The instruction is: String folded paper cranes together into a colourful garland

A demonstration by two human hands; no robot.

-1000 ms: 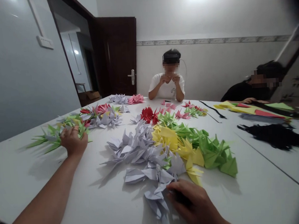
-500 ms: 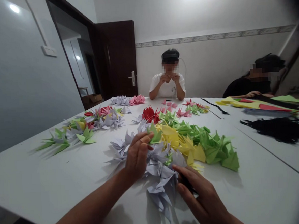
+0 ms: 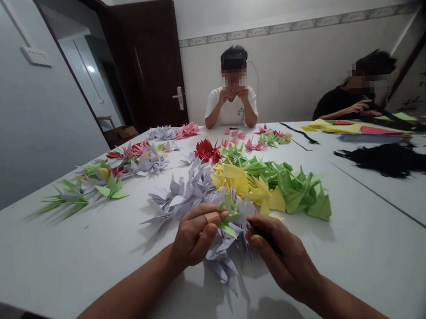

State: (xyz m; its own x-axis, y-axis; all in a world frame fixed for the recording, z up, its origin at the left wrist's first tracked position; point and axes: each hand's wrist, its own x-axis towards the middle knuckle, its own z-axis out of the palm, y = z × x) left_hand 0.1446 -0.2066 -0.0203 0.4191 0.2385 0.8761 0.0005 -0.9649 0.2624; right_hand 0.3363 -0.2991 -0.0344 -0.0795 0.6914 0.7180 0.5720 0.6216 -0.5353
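paper point(image 3: 227, 230), green, seemingly in left hand point(image 3: 195, 235)

white table point(image 3: 106, 243), red point(image 3: 207, 151) and yellow point(image 3: 232, 178) paper

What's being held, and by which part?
Left hand: green folded paper, by its left side. Right hand: a dark thing, mostly hidden; which part can't be told.

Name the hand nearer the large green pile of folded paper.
Right. The right hand is on the near side of the green pile; the left hand is farther off to the left, by the lavender pieces.
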